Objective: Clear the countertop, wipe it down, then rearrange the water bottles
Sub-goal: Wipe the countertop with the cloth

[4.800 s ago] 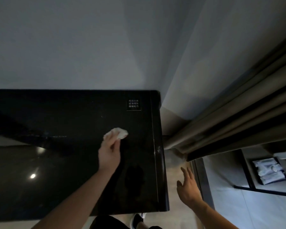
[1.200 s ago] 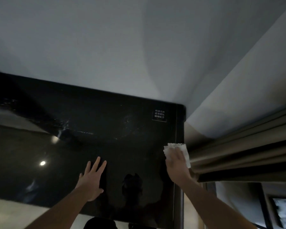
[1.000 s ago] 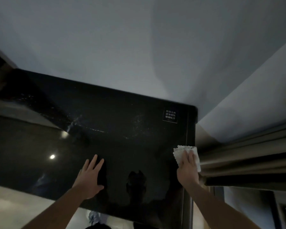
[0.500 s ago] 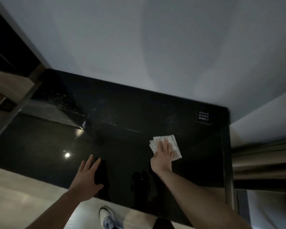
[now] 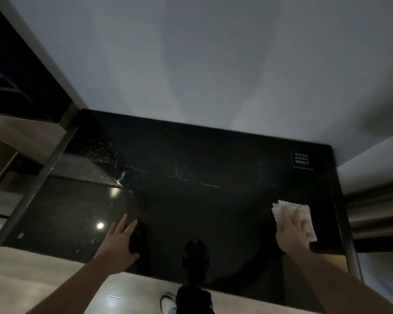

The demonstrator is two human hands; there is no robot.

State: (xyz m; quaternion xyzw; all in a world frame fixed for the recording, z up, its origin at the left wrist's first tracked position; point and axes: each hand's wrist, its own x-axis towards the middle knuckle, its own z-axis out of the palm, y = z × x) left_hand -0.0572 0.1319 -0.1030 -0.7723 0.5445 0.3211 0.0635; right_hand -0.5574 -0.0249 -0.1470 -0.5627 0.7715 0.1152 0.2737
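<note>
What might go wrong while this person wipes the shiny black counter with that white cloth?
The right hand presses the white cloth close to the countertop right edge, so a long stroke may slip off. Pale specks lie farther back and might be missed. The left hand, flat on the glossy top, could leave prints.

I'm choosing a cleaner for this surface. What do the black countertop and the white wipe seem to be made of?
Countertop: probably polished dark stone or glass, glossy; it mirrors a ceiling light and the person, with fine glinting specks. White wipe under the right hand: looks like soft cloth or thick paper towel, matte, with a scalloped edge; which, I cannot tell.
</note>
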